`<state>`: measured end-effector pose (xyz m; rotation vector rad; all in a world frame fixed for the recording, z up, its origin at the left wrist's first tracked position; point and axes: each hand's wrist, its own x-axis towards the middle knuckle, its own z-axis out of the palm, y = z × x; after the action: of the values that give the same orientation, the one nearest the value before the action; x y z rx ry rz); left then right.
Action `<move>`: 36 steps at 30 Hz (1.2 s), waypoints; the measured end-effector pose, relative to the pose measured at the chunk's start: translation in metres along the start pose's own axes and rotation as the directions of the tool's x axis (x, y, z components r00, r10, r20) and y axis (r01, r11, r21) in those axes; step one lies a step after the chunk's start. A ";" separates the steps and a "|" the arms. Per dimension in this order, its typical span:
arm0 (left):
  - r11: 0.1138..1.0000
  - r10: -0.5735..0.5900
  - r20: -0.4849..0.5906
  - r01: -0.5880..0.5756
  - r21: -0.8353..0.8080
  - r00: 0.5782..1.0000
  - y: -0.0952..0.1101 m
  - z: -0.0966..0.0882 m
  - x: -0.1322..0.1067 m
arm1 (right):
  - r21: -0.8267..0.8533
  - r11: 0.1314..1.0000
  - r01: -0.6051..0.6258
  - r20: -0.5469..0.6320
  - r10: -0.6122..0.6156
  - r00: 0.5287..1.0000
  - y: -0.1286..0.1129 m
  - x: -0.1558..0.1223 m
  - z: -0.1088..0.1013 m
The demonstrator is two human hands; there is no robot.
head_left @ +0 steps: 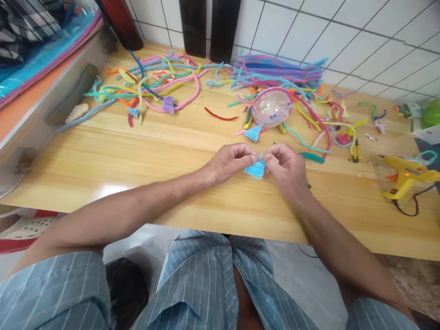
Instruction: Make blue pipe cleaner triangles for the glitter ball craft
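Note:
Between my two hands is a small light-blue piece of bent pipe cleaner (255, 169), ridged and fan-shaped. My left hand (237, 160) pinches its upper left edge between thumb and fingers. My right hand (283, 167) is closed on its upper right corner, the fingertips nearly meeting those of the left. Just beyond lies a similar blue ridged piece (252, 133), at the lower edge of a clear round ball with a pink rim (272, 107). A teal-handled tool (312, 157) lies partly hidden behind my right hand.
A yellow glue gun (405, 174) with a cord stands at the right. Loose pipe cleaners (172, 82) lie across the back left, with a purple and blue bundle (275, 71) by the tiled wall. A plastic bin (51, 105) borders the table's left end.

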<state>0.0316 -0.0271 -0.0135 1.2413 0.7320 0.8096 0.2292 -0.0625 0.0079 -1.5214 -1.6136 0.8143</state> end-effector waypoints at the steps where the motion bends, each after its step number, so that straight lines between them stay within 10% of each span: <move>1: 1.000 0.002 -0.008 -0.002 0.018 1.000 0.001 0.001 -0.001 | 0.006 1.000 0.000 0.000 0.000 1.000 0.001 0.000 0.001; 17: 0.995 0.051 -0.086 -0.043 0.089 0.995 0.005 -0.003 -0.002 | 0.257 0.966 0.007 0.050 -0.020 0.999 0.007 -0.004 0.010; 36: 0.925 0.319 -0.122 -0.280 0.259 0.940 -0.011 0.002 -0.008 | 0.173 0.969 0.175 -0.028 -0.172 0.985 0.017 -0.007 0.016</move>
<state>0.0306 -0.0359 -0.0234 1.5419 0.7980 1.1096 0.2237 -0.0675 -0.0154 -1.2416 -1.5956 0.8235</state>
